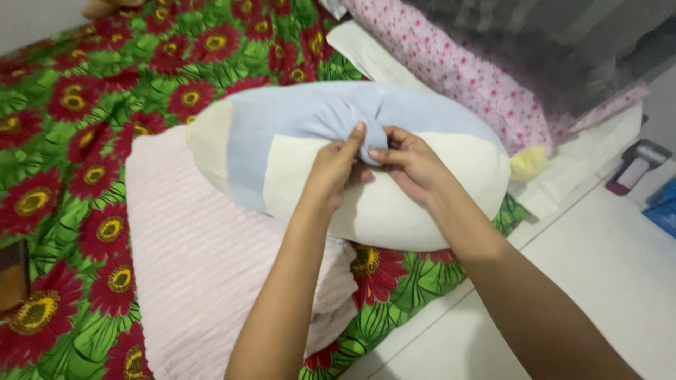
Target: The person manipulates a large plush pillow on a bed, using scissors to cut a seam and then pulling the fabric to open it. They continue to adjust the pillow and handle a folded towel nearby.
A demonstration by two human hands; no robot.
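Observation:
A plump oval pillow (394,197) in pale blue and cream lies across the bed's edge. Its blue fabric is gathered into a knot near the top middle. My left hand (336,169) pinches that bunched fabric from the left. My right hand (408,163) grips the same knot from the right, fingertips meeting the left hand's. Both forearms reach in from the bottom of the view.
A folded pale pink ribbed blanket (197,260) lies under the pillow on a green bedsheet with red flowers (77,112). A pink speckled pillow (458,70) and grey cloth (563,49) sit at the back right. White tiled floor (598,267) runs alongside, with a small device (637,165) on it.

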